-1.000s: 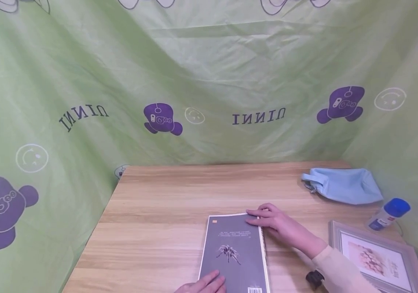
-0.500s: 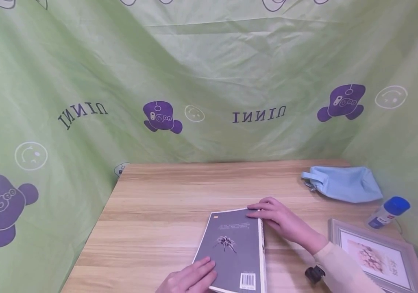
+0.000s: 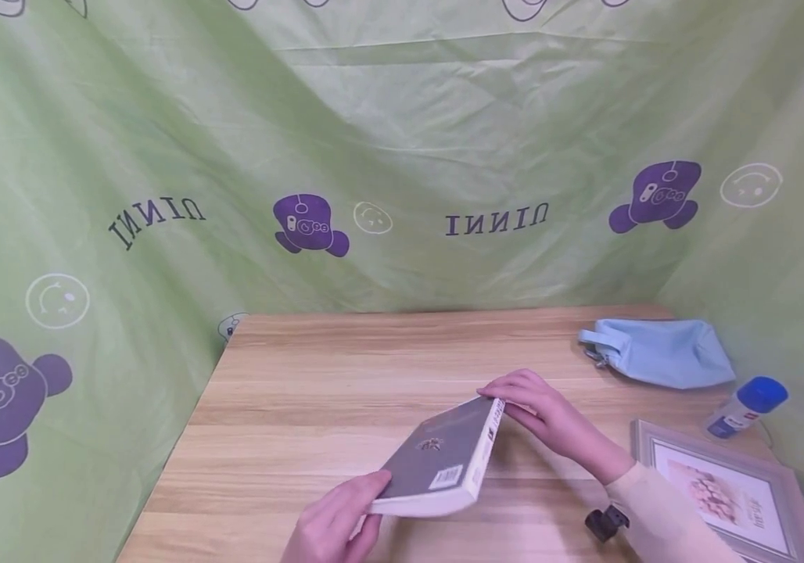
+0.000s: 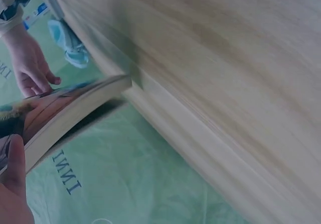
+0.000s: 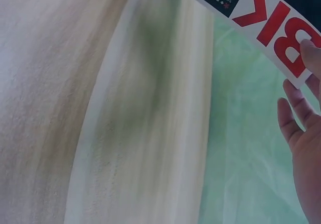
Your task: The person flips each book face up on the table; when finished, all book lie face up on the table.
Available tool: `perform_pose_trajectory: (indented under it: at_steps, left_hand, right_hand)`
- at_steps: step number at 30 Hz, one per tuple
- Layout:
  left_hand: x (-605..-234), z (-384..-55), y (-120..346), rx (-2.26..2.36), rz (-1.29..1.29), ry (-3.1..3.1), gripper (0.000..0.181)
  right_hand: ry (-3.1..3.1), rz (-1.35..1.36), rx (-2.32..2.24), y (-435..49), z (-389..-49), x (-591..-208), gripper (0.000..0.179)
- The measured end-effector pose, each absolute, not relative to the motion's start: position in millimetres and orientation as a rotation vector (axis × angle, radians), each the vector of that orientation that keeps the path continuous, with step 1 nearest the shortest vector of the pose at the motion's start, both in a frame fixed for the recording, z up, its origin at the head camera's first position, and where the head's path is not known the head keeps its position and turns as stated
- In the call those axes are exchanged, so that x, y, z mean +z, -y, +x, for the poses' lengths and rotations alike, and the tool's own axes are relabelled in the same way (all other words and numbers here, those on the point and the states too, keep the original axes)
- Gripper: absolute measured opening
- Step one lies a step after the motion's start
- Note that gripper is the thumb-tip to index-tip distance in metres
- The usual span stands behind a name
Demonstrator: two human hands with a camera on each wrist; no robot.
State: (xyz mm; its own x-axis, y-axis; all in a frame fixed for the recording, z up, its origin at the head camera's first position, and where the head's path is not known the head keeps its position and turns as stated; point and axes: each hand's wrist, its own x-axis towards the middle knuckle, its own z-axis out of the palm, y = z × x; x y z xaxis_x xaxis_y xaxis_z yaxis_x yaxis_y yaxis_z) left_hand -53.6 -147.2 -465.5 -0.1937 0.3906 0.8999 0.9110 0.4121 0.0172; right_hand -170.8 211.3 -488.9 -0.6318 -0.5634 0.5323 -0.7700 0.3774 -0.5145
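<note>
A thick paperback book (image 3: 437, 453) with a grey back cover is raised off the table, tilted, its near end higher in the head view. My left hand (image 3: 339, 512) grips its near left corner, thumb below and fingers on top. At the far right corner, by the spine, my right hand (image 3: 543, 414) pinches the book between thumb and fingers. The right wrist view shows the underside of the book (image 5: 266, 20), white with big red letters, and the right thumb on it. In the left wrist view the left thumb (image 4: 16, 163) lies against the colourful cover.
On the wooden table (image 3: 289, 422), a light blue pouch (image 3: 669, 356) lies at the back right. A blue-capped bottle (image 3: 747, 408) and a grey picture frame (image 3: 726, 493) are nearer, close to my right sleeve. A green printed curtain (image 3: 402, 156) surrounds the table.
The book lay flat on the table; its near end has been lifted and tilted up by my left hand. My left hand has gone from resting on the cover to gripping the corner.
</note>
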Motion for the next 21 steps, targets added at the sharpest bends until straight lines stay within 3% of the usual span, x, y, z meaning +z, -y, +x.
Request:
perform_pose_trajectory:
  at_steps: [8,14,21]
  left_hand:
    - [-465.5,-52.7,146.1,-1.09,-0.939,1.835,0.025]
    - [-479.0,-45.8,150.2,-1.353,-0.704,2.037,0.062]
    - [-486.5,-46.4,151.3,-1.454,-0.587,2.108,0.065]
  right_hand:
    - [2.236,1.134,1.169,-209.5,-173.6,-485.2,0.054]
    - [2.236,1.08,1.2,-208.5,-173.1,-484.6,0.053]
    - [2.328,1.012,1.244,-208.9,-170.0,-486.0,0.048]
